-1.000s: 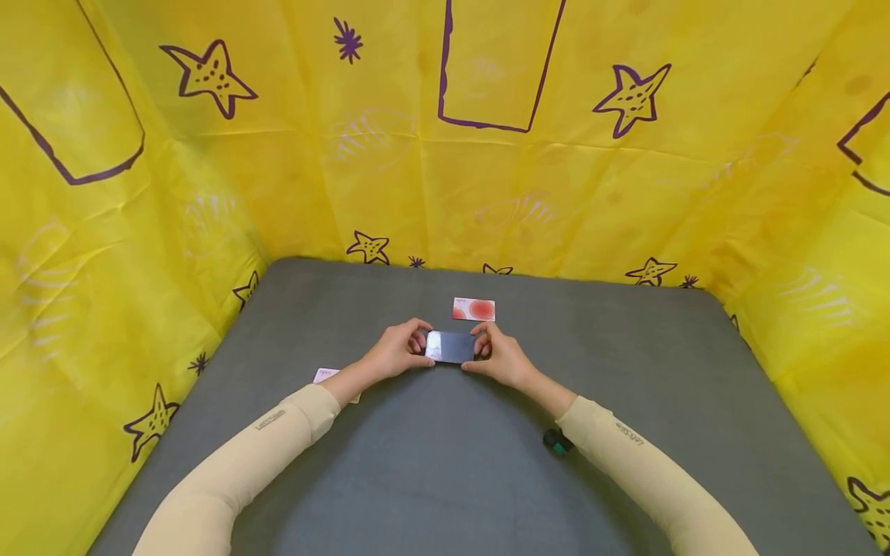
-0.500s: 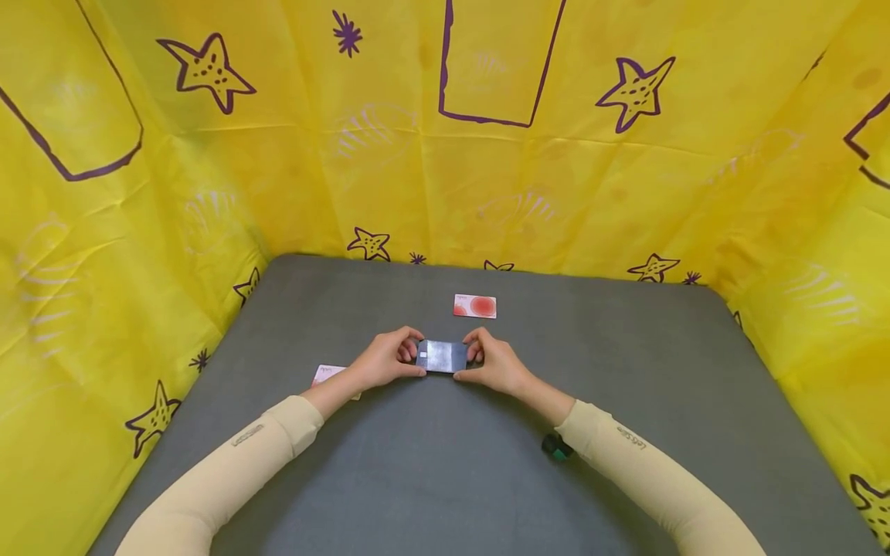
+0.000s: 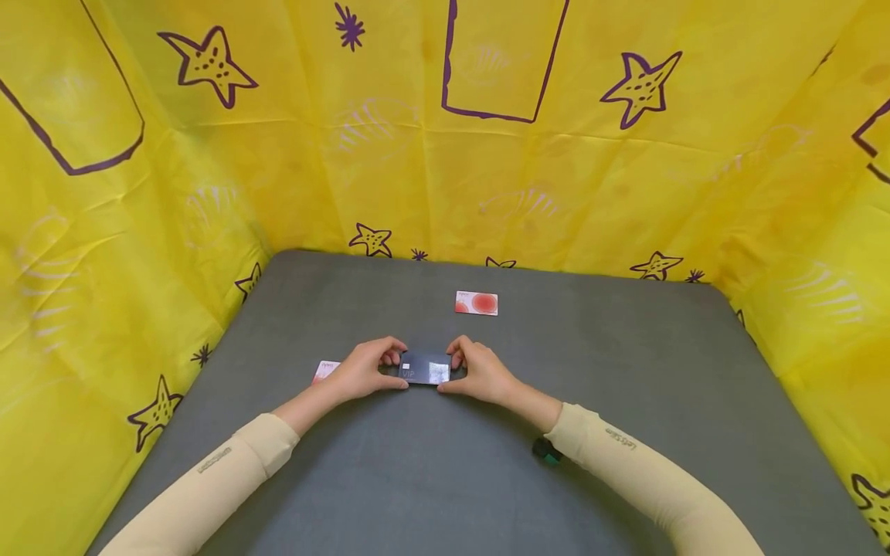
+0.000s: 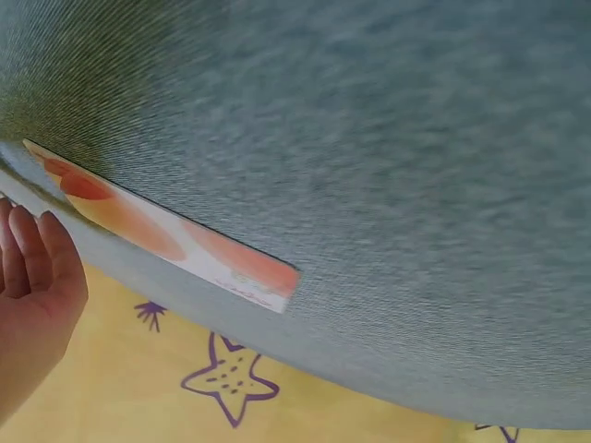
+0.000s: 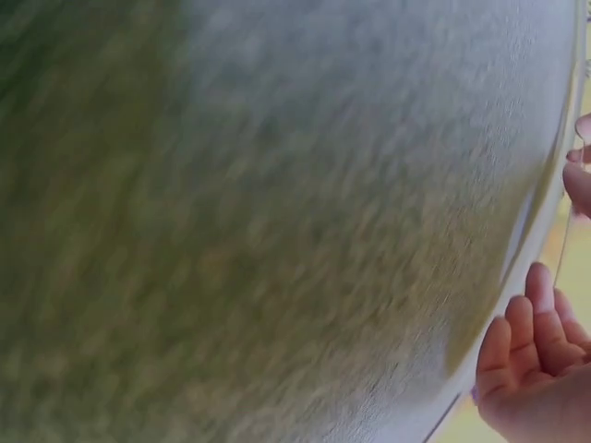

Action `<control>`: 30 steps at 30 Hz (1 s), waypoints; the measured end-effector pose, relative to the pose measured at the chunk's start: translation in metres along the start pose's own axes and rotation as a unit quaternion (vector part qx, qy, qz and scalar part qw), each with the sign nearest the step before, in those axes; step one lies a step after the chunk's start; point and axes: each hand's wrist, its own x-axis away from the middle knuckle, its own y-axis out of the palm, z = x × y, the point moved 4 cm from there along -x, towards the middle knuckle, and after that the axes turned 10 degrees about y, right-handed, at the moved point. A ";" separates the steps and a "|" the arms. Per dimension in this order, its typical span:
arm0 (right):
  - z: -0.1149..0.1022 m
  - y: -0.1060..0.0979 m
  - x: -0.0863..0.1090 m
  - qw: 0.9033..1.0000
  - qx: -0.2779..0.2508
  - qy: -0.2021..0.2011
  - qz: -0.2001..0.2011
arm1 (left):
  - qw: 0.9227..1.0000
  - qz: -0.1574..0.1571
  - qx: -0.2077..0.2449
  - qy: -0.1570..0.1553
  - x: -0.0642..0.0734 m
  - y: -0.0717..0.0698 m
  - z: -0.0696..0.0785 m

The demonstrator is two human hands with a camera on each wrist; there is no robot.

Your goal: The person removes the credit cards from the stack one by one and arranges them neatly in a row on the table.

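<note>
Between both hands is a dark blue-grey card (image 3: pixel 421 368) with "VIP" lettering, a small pale square at its left and a bright glare patch at its right. My left hand (image 3: pixel 367 368) pinches its left end between thumb and fingers. The right hand (image 3: pixel 480 372) pinches the opposite end the same way. In the left wrist view the left hand (image 4: pixel 39 277) shows at the left edge, near a card with orange and red shapes (image 4: pixel 175 226) on the table. The right wrist view has the right hand (image 5: pixel 545 355) at its lower right.
A white card with red circles (image 3: pixel 477 303) lies farther back on the grey table (image 3: pixel 591 371). Another pale card (image 3: pixel 325 371) is partly hidden behind the left hand. A small black-and-green object (image 3: pixel 547 451) shows below the right sleeve. Yellow patterned cloth (image 3: pixel 417 177) surrounds the table.
Both hands have moved left and toward the person, carrying the dark card with them. The glare on it has shifted from its left side to its right, and the lettering now shows.
</note>
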 end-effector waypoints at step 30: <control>-0.035 0.031 -0.001 0.994 0.112 -0.002 -0.019 | 0.998 -0.031 -0.063 -0.003 0.044 -0.022 -0.015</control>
